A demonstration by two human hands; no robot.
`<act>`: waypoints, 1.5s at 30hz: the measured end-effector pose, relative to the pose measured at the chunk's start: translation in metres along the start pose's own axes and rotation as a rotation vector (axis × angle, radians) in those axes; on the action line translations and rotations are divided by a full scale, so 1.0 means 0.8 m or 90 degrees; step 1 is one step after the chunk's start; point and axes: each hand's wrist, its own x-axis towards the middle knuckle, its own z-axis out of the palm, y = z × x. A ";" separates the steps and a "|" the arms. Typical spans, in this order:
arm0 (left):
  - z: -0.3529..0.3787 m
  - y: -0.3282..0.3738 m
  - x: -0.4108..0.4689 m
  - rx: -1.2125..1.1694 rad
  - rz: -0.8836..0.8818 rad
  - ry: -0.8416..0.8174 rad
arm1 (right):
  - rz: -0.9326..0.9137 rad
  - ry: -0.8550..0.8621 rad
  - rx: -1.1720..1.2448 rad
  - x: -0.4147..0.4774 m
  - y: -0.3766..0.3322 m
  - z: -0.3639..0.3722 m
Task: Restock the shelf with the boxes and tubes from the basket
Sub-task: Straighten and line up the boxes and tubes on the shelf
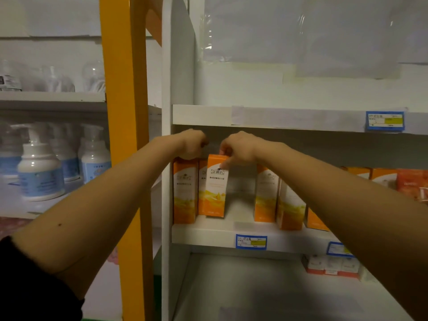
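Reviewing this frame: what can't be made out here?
Head view only:
- Basket: outside the frame.
- Left hand fingers: curled behind the hand over the leftmost orange box; grip unclear.
- Price tag text: too small and blurred.
- Orange box on the right: partly covered by the right forearm.
- Pump bottles: labels blurred.

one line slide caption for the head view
Right hand grips the top of an orange box on the shelf; left hand rests atop its neighbour.

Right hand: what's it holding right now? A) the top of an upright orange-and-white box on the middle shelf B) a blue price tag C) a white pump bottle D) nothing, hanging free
A: the right hand pinches the top edge of the orange-and-white box, which stands upright on the middle shelf.
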 end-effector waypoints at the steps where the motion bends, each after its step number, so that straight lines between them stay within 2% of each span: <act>1: -0.002 -0.001 -0.002 -0.004 0.007 0.022 | -0.001 0.003 0.008 0.002 -0.005 0.003; 7: -0.007 -0.003 -0.015 -0.015 0.030 0.090 | 0.007 -0.008 0.019 0.011 -0.026 0.015; 15: 0.000 0.001 -0.017 -0.027 0.059 0.099 | 0.020 0.033 0.059 0.004 -0.017 0.021; 19: 0.006 0.007 -0.013 -0.041 0.069 0.095 | 0.002 0.042 0.048 -0.013 0.006 -0.001; 26: 0.023 0.050 -0.005 -0.053 0.128 0.109 | 0.069 0.007 -0.014 -0.062 0.069 -0.021; 36: 0.045 0.115 0.008 -0.151 0.213 0.012 | 0.141 -0.033 -0.053 -0.103 0.125 -0.023; 41: 0.048 0.122 0.017 -0.165 0.181 0.043 | 0.127 -0.022 -0.035 -0.108 0.131 -0.015; 45: 0.039 0.118 0.018 -0.209 0.181 0.000 | 0.120 -0.019 -0.025 -0.107 0.132 -0.013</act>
